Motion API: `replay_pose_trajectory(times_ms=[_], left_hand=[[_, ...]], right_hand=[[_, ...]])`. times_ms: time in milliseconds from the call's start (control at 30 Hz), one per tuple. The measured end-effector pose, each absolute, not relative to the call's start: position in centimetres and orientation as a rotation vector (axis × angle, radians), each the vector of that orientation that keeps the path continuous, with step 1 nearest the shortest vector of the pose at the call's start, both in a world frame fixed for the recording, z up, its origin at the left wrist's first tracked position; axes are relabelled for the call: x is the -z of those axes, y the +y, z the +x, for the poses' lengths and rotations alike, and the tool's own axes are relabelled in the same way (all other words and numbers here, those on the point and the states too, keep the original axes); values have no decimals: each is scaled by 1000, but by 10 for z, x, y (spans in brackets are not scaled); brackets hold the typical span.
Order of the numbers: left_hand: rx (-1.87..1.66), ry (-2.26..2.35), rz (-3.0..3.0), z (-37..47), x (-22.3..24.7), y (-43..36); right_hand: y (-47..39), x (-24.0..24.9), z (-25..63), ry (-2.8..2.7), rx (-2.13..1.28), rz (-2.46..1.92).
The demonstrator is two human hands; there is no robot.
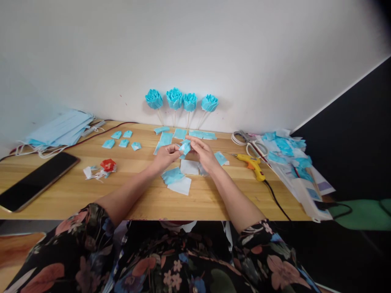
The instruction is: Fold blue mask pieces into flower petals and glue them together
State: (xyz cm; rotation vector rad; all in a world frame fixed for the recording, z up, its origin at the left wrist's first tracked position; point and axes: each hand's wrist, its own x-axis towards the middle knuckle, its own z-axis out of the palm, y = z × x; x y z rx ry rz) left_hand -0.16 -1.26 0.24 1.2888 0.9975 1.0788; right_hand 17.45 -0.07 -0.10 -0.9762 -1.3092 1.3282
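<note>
A small folded piece of light blue mask fabric is up between my two hands, over the middle of the table. My left hand pinches its left side between thumb and fingers. On the other side, my right hand has its fingers bent around the right edge of the piece. Below the hands lie cut blue and white fabric pieces, partly overlapping. More flat blue rectangles are just beyond them. Several small folded blue petals rest to the left.
Several blue fabric flowers on sticks lean against the wall. A yellow glue gun, scissors and a scrap pile are on the right. Face masks, a phone and a crumpled red piece lie left.
</note>
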Motion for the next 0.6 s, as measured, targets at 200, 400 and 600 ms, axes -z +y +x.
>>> replay_pose_trajectory(times_ms=[200, 400, 600], left_hand=[[-1082, 1026, 1283, -1, -2, -13], [-1073, 1037, 1282, -1, 3, -11], [-1068, 1030, 1322, 0, 6, -11]], right_hand=[[-4, -1, 170, -1422, -1329, -942], [-5, 0, 169, -1426, -1336, -946], [-4, 4, 169, -1454, -1314, -955]])
